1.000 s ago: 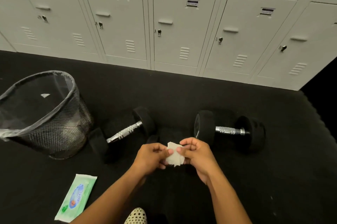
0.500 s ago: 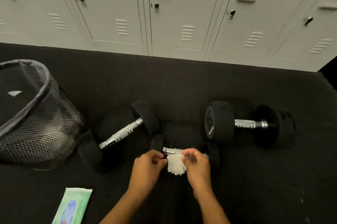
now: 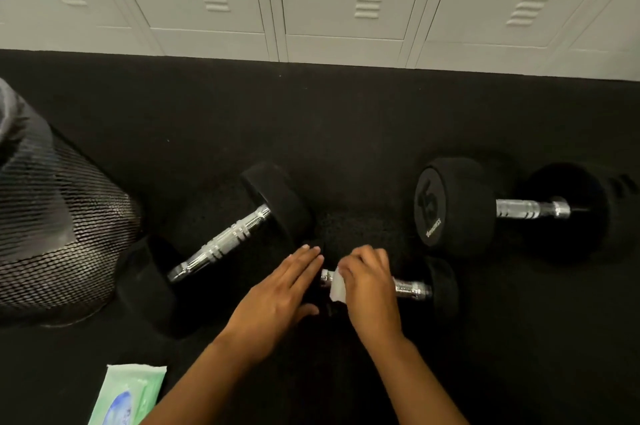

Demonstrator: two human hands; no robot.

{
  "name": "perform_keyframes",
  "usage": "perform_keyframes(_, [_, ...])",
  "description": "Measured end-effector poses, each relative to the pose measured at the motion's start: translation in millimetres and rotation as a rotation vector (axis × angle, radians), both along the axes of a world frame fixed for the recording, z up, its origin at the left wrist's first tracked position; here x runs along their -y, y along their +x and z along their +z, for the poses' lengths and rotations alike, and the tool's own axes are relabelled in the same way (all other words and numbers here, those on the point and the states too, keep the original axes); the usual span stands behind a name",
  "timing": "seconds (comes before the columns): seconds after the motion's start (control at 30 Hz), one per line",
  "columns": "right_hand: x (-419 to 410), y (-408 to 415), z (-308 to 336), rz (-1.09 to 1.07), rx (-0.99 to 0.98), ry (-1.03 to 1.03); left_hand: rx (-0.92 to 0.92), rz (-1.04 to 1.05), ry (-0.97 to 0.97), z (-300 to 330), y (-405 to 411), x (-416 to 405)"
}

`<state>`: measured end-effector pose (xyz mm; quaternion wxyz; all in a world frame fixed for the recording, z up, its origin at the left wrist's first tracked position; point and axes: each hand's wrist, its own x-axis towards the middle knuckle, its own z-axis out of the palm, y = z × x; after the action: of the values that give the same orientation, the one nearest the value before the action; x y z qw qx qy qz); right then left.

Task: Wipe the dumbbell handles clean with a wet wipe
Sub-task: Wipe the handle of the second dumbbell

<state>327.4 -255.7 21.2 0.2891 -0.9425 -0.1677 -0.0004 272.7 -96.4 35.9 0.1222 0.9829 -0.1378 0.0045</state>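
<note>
Three black dumbbells with chrome handles lie on the dark floor. The small near dumbbell (image 3: 414, 287) lies in front of me. My right hand (image 3: 367, 281) presses a white wet wipe (image 3: 336, 289) around the left part of its chrome handle. My left hand (image 3: 282, 289) rests flat, fingers apart, on that dumbbell's left weight, which it hides. A second dumbbell (image 3: 221, 244) lies slanted to the left. A larger third dumbbell (image 3: 457, 206) lies at the right.
A black mesh waste bin (image 3: 52, 237) with a liner stands at the left. A green pack of wet wipes (image 3: 128, 397) lies at the bottom left. Grey lockers (image 3: 346, 2) line the far edge of the black floor (image 3: 346, 119).
Both hands held the wipe above the floor before. Now my right hand has wrapped it on the small dumbbell's handle, my left hand has let go and lies on the weight. The view has tilted down.
</note>
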Motion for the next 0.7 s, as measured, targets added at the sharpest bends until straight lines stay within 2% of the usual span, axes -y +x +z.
perform_keyframes(0.1, [1.5, -21.6, -6.4, 0.054, 0.054, -0.163, -0.026, 0.007, -0.030, -4.2, -3.7, 1.8])
perform_keyframes(0.27, [-5.0, -34.1, -23.1, 0.046, 0.078, -0.270, -0.029, 0.044, -0.044, -10.6, -9.4, 9.3])
perform_keyframes(0.4, [-13.1, -22.4, -25.1, 0.038, 0.081, -0.259, -0.038, 0.046, -0.019, -10.9, -9.6, 11.2])
perform_keyframes(0.57, [10.8, -24.8, -33.6, 0.173, 0.172, -0.200, -0.067, 0.042, -0.120, -13.8, -13.1, 10.9])
perform_keyframes(0.7, [-8.6, -16.1, -26.7, 0.066, 0.080, -0.245, -0.097, 0.053, -0.199, -15.7, -11.6, 10.3])
